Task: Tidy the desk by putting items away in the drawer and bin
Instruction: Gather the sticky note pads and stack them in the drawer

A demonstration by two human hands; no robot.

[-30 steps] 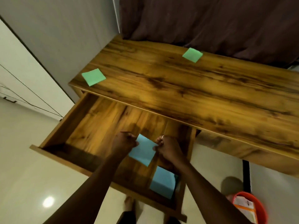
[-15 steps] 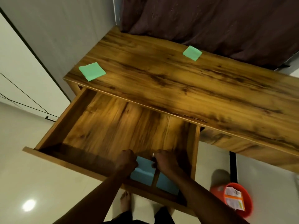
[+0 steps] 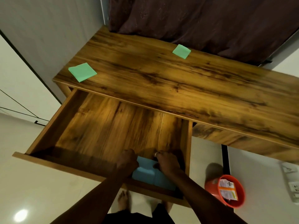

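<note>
The wooden drawer (image 3: 48, 126) stands pulled out under the desk (image 3: 178, 88). In its near right corner lie blue paper sheets (image 3: 155, 177). My left hand (image 3: 127, 162) and my right hand (image 3: 168, 162) both rest on the top blue sheet, fingers curled at its two sides. Whether they still grip it is hard to tell; they seem to hold its edges. Two green paper squares lie on the desk top, one at the left edge (image 3: 82, 72) and one near the back (image 3: 181, 51).
An orange bin (image 3: 210, 185) with packets inside stands on the floor at the right of the drawer. A dark curtain (image 3: 194, 21) hangs behind the desk. White wall sockets (image 3: 291, 183) are at the far right. My bare feet show below the drawer.
Both hands have carried the blue sheet down from above the drawer into its near right corner, onto the other blue sheet. The view has shifted back a little.
</note>
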